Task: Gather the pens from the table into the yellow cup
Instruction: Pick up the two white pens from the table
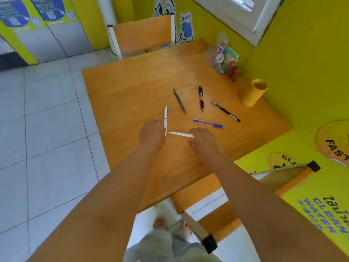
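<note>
- Orange-brown wood makes up the square desk [132, 87], which stands in a corner of yellow walls [302, 63] on a floor of pale grey tiles [47, 120].
- A wooden chair with white posts [141, 35] stands at the desk's far edge, and another chair with black end caps [207, 195] is at the near edge.
- A clear plastic bag of small stationery [221, 53] sits at the far right corner of the desk.
- The tall yellow cup [254, 92] stands upright near the right edge, close to the wall, mouth open.
- Four pens lie loose mid-desk: a grey pen [179, 100], a black-and-silver pen [201, 98], a slim black pen [225, 111] nearest the cup, and a blue pen [208, 123].
- The left hand [152, 134] has its grip closed around a white pen [165, 120], which points toward the far edge.
- The right hand [203, 138] has its grip curled over one end of a second white pen [180, 134] lying toward the near edge; whether the fingers have fully pinched it cannot be told.
</note>
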Motion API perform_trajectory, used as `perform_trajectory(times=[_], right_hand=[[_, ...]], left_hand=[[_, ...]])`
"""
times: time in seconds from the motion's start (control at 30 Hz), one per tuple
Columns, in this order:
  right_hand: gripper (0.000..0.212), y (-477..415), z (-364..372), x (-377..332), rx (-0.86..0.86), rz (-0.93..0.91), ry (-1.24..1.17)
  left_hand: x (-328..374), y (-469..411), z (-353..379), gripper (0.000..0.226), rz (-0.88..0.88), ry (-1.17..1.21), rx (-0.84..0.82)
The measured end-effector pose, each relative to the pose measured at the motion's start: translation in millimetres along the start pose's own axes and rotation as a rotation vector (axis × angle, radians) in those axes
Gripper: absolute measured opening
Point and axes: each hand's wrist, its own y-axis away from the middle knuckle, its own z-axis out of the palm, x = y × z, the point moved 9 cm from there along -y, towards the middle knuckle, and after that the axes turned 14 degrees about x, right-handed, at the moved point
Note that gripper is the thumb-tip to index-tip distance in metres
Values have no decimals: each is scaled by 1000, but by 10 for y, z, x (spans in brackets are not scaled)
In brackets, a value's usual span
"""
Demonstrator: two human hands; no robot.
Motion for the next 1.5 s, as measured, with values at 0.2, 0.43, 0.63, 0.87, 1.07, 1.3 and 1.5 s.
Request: perform_trajectory(times=[0.2,0.43,0.63,0.87,1.07,1.3,1.5], right_hand=[[29,-242,203,-75,12,-63,101],[24,-343,296,-14,83,-48,108],[24,-394,240,148,176,51,54],[25,-412,46,240,267,131,44],[21,-457,-293,471,390,279,-30],[20,-372,-672,901,500,519,-224],[21,-406,-959,1474,586,599,-348]], left_hand=[[-137,-261,132,33,-52,24,13],[-189,-589,340,39,-56,-3,34],[-74,-747,500,54,-76,-76,16],[16,-811,482,29,-173,-7,-12],[304,-880,320,28,-250,300,-34],[856,-881,393,17,-356,773,-153],[1500,-940,500,28,-426,1023,-244]])
